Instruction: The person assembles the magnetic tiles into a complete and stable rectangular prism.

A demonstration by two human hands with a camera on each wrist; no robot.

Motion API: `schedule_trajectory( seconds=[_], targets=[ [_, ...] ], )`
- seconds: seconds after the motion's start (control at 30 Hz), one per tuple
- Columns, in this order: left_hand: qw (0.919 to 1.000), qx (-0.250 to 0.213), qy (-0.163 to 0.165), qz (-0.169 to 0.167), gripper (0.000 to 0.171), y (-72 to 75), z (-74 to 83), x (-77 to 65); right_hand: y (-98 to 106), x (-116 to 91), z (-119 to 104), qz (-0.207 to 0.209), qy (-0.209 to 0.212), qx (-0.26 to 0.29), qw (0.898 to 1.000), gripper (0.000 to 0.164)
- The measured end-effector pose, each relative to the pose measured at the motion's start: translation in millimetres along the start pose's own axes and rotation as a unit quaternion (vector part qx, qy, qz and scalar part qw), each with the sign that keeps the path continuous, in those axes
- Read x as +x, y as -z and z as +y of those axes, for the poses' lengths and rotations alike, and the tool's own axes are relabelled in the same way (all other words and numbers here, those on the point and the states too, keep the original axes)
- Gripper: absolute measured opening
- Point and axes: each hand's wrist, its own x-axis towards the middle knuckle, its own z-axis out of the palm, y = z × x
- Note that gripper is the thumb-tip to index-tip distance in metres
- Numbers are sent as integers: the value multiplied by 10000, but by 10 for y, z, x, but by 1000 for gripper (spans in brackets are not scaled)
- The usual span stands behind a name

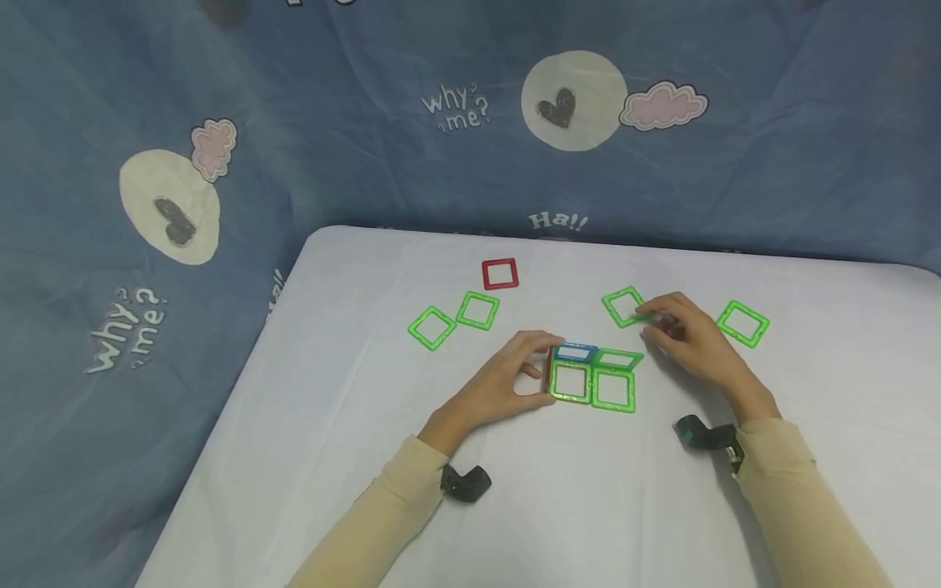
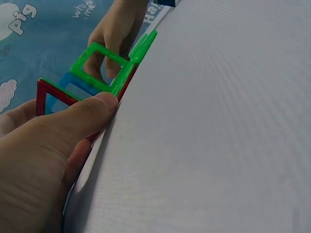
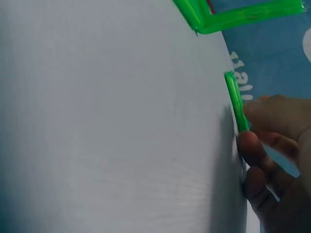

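Note:
My left hand grips the left end of a small build of square magnetic tiles, thumb at the front and fingers at the back. In this build, a red tile stands at the left end, next to a blue tile. Two green frames, a left one and a right one, sit side by side in front. Another green tile slants out behind them. Right of the build, my right hand pinches the edge of a loose green square tile with its fingertips.
Loose tiles lie on the white table: a red one at the back, two green ones at left, the nearer and the farther, and a green one at right. A blue printed cloth hangs behind.

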Motion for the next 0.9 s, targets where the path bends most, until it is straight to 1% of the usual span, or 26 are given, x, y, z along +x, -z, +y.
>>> schedule_trajectory(
  seconds=[0.13, 0.2, 0.4, 0.6, 0.9],
  targets=[
    [9997, 235, 106, 4, 80, 18, 27, -9, 8, 49, 2, -239, 43, -236, 9994, 27],
    [9994, 295, 162, 8, 80, 20, 32, -17, 7, 62, -7, -381, -16, -363, 9986, 27],
    [9992, 383, 136, 50, 80, 2, 5, -18, 18, 99, -33, -642, 66, -750, 9951, 26],
    [9991, 405, 74, 79, 80, -3, -5, -6, 42, 140, -66, -730, 96, -960, 9927, 23],
    [9993, 364, 116, 10, 81, -10, -3, -6, 22, 161, -57, -574, 282, -1192, 9908, 19]
  ],
)
